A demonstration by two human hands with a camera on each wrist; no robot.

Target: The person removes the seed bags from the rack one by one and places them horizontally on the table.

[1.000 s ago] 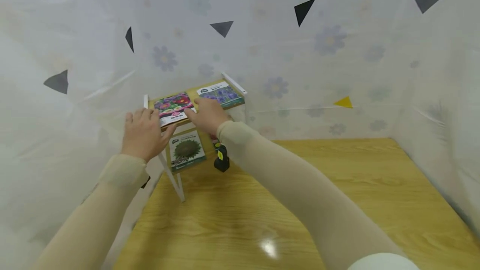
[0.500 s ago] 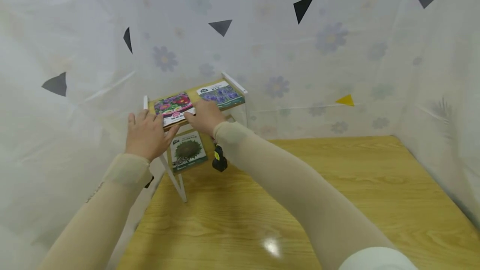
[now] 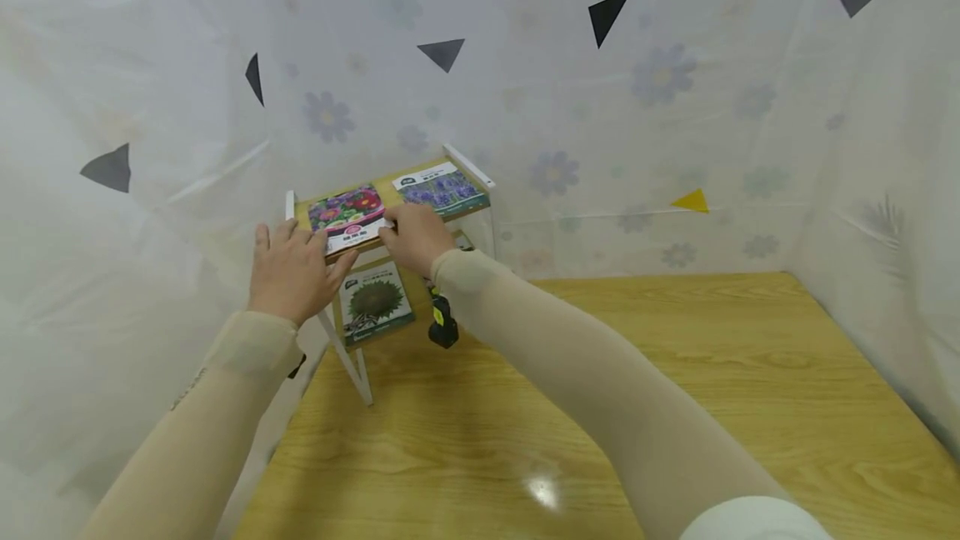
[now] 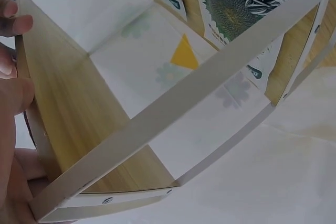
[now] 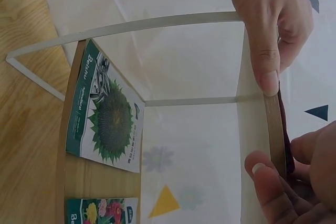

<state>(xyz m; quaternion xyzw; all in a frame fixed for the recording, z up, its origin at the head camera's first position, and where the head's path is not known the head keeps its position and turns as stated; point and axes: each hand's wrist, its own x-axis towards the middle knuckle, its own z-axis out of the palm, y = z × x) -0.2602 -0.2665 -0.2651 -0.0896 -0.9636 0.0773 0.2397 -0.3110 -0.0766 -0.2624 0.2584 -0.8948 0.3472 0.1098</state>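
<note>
- left hand (image 3: 291,273): fingers extended over the left front corner of the upper shelf (image 3: 387,188), tips at the pink-flower packet's (image 3: 348,211) lower left corner; thumb along the shelf's front edge
- right hand (image 3: 417,236): thumb and finger pinch that packet's lower right corner; other fingers curl under the board
- hands near each other, apart, one at each end of the packet's near edge
- pink-flower packet: flat, picture up, on the left half of the upper shelf
- lavender packet (image 3: 442,190): same shelf, right half, gap between the two
- below, lower shelf: sunflower packet (image 3: 375,300), mixed-flower packet (image 5: 105,211) just beside it
- white frame (image 4: 189,93) carries both shelves; legs on a wood-grain table (image 3: 750,340)
- black device (image 3: 442,327) with yellow label below the right wrist
- behind: pale flower-print sheet (image 3: 525,107), dark triangles (image 3: 609,17), one yellow triangle (image 3: 692,201)
</note>
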